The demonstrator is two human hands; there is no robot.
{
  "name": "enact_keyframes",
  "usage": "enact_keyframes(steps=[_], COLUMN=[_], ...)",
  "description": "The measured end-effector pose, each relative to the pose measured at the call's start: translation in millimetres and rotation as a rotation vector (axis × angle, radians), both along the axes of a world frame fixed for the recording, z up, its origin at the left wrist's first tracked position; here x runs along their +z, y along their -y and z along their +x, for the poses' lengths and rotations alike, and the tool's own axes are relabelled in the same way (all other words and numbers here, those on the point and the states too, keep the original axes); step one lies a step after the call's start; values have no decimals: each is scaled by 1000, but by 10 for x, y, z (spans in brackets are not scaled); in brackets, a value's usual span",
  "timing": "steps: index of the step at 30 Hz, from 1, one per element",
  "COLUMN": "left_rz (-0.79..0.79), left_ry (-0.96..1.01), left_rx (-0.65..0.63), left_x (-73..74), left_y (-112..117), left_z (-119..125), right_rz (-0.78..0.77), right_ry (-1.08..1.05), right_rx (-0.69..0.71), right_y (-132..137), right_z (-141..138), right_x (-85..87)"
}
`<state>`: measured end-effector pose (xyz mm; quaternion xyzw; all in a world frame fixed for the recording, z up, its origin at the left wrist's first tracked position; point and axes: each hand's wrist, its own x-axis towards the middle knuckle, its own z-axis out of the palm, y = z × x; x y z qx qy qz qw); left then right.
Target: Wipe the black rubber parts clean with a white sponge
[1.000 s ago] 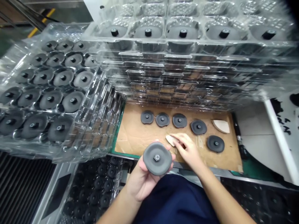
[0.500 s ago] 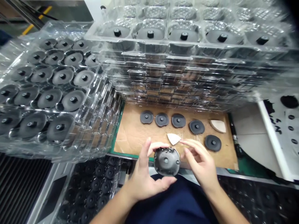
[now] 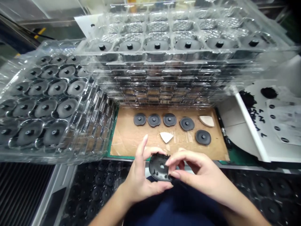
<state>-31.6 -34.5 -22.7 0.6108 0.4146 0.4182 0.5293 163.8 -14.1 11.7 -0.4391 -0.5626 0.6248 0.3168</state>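
My left hand (image 3: 143,179) holds a black rounded plastic part (image 3: 156,168) by its edges, thumb below and fingers above. The part's hollow side faces me, with a pale spot at its centre and small pegs along its rim. My right hand (image 3: 192,166) pinches the part's right edge between thumb and fingers. Whether a smaller piece sits between those fingertips is hidden. Just beyond the hands, a white three-cornered pad (image 3: 166,137) lies on a brown cardboard sheet (image 3: 131,146). Several similar black parts, including one at the right (image 3: 203,137), rest there with their stems up.
Tall stacked clear trays (image 3: 160,67) stand behind the cardboard. More trays of black parts (image 3: 47,106) rise at the left. A second pale pad (image 3: 207,121) lies at the back right. A white bin (image 3: 279,147) with small black pieces and paper stands at the right.
My right hand has moved left onto the part's right edge; before, it was apart from it. The part has tilted in my left hand. The view has shifted.
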Motion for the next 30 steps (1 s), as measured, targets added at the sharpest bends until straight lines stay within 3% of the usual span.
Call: enact_keyframes(steps=[8, 12, 16, 20, 22, 26, 30], left_rz=[-218, -204, -86, -23, -122, -573, -708], left_ry=[52, -46, -91, -72, -89, -151, -80], left_rx=[-216, -288, -301, -270, -239, -194, -11], left_x=[152, 227, 218, 182, 170, 131, 151], left_y=[45, 66, 77, 44, 14, -33, -99], left_z=[116, 206, 303, 395, 425, 405, 175], right_rz=[-255, -312, -387, -329, -288, -259, 92], right_ry=[-250, -346, -413, -383, -351, -133, 81], right_rx=[109, 99, -17, -179, -226, -341, -337], right_y=[66, 186, 327, 419, 448, 463, 346], right_z=[133, 226, 322, 412, 453, 535, 604], right_x=[39, -1, -94, -188, -246, -438, -733])
